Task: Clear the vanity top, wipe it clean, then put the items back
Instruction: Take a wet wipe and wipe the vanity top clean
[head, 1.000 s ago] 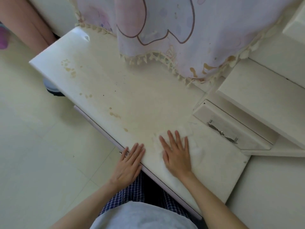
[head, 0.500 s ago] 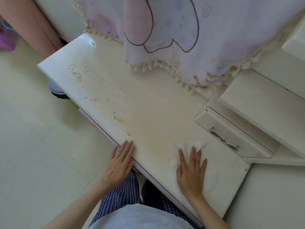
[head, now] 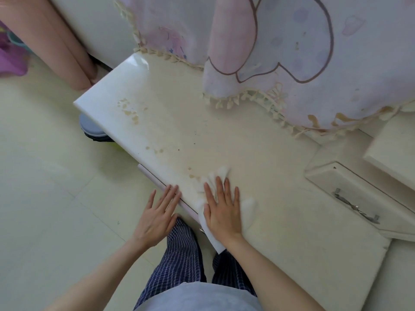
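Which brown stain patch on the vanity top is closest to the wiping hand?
The small brown stain patch just left of the white wipe; the other patches sit farther toward the far-left corner.

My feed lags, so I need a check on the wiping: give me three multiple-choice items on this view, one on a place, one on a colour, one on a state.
1. Where does the right hand press the wipe?
A. at the vanity top's near edge
B. on the drawer
C. under the curtain

2. What colour are the trousers?
A. red
B. blue check
C. plain black

3. How does the left hand lie?
A. in a fist
B. gripping the wipe
C. flat, fingers straight, at the front edge

Key: 1 A, the wipe hangs over the near edge beneath the palm; 2 B, a blue check shows between the arms; 3 C, its straight fingers reach the edge and hold nothing.
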A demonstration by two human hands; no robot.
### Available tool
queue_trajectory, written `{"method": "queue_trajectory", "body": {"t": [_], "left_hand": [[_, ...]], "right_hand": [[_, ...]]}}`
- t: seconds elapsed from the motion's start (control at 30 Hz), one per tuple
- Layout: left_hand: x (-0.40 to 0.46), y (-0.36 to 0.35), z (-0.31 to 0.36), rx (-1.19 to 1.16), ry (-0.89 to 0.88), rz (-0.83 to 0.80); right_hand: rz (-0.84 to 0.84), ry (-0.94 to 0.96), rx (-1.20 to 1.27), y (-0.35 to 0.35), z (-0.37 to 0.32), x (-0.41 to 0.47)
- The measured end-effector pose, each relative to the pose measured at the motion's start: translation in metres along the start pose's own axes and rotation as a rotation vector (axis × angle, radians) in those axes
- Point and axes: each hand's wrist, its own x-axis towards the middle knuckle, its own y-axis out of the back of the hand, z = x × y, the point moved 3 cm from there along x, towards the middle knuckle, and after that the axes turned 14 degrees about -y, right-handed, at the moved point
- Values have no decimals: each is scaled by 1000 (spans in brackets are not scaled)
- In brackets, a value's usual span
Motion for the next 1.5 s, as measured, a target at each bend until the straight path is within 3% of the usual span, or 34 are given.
{"method": "queue_trajectory", "body": {"t": [0.23,0.37,0.57,0.73,0.93,1.17,1.37,1.5], "left_hand": [[3,14,-57,-15,-37,57],[-2,15,-83,-37,-50,73],[-12,14,-119,-63,-74,57],[-15,11,-126,-61,-85,65],[-12,11,-121,-53,-53,57],[-10,19,-124,-61,40,82],[-4,28,-144,-39,169,85],[-6,35,-152,-16,197,71]], "right_hand": [[53,-130,16,5,-85,97],[126,-189,4,10,-100,139],[123,153,-82,1,-95,107],[75,52,-75,-7,-124,87],[-4,63,-62,2,-175,154],[72,387,-181,15,-131,191],[51,322,-67,-4,-161,144],[17,308,-43,-3,-194,161]]}}
